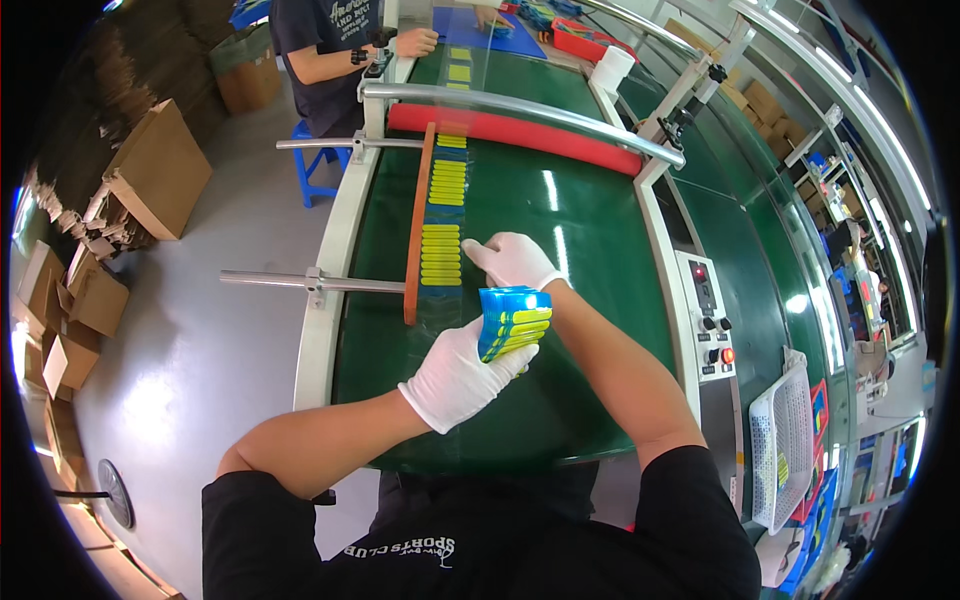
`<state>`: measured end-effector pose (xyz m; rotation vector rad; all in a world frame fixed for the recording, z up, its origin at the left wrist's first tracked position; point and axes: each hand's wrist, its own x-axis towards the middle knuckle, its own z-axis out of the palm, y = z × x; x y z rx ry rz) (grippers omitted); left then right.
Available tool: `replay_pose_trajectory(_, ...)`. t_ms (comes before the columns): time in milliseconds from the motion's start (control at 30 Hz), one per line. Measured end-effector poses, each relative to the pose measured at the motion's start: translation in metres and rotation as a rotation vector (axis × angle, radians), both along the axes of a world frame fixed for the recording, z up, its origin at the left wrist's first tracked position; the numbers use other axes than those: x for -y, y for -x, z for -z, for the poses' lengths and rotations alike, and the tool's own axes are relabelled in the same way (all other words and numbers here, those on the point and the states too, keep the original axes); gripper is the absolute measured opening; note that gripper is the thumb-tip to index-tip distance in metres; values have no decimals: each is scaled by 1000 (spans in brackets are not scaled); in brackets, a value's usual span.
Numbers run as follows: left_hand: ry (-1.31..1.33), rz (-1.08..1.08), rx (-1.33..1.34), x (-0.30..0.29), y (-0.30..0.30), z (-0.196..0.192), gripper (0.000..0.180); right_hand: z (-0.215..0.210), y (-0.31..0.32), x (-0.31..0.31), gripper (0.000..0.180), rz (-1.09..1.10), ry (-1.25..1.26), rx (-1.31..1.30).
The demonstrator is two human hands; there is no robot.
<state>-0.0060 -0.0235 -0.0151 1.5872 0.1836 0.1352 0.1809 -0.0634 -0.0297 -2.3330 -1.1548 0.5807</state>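
Note:
My left hand [452, 378], in a white glove, is closed around a stack of flat blue-and-yellow packets [515, 322], held above the near part of the belt. My right hand [512, 262], also gloved, hovers just beyond that stack. Its thumb sticks out toward a row of yellow-and-blue packets [441, 255] lying on the belt, and I see nothing held in it. The other fingers are partly bent and hard to make out. Along the row's left side runs an orange-brown guide bar [419, 230]. A further group of packets [449, 172] lies up the belt.
Under my hands is a green conveyor belt [580, 370]; a red roller [515, 137] and metal bar [520, 108] cross it. A control panel [708, 315] stands at right, near a white basket [780, 450]. Across the roller, another person's hand [416, 42] rests. Cardboard boxes [160, 170] stand left.

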Motion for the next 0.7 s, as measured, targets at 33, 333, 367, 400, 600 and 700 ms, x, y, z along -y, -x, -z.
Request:
replay_pose_trajectory(33, -38, 3, 10, 1, 0, 0, 30, -6, 7, -3, 48, 188, -36, -174)
replay_pose_trajectory(333, 90, -33, -3, 1, -2, 0, 28, 7, 17, -14, 36, 411, -116, -332)
replay_pose_trajectory(367, 90, -29, -5, 2, -1, 1, 28, 10, 19, -14, 36, 415, -116, -333)
replay_pose_trajectory(400, 13, -20, 27, 3, 1, 3, 28, 10, 22, -15, 36, 395, -118, -313)
replay_pose_trajectory(600, -45, -5, 33, 0, 0, 4, 27, 13, 30, -11, 36, 322, -147, -247)
replay_pose_trajectory(700, 47, 5, 22, 2, -1, 4, 28, 34, 15, -2, 35, 261, -150, -230)
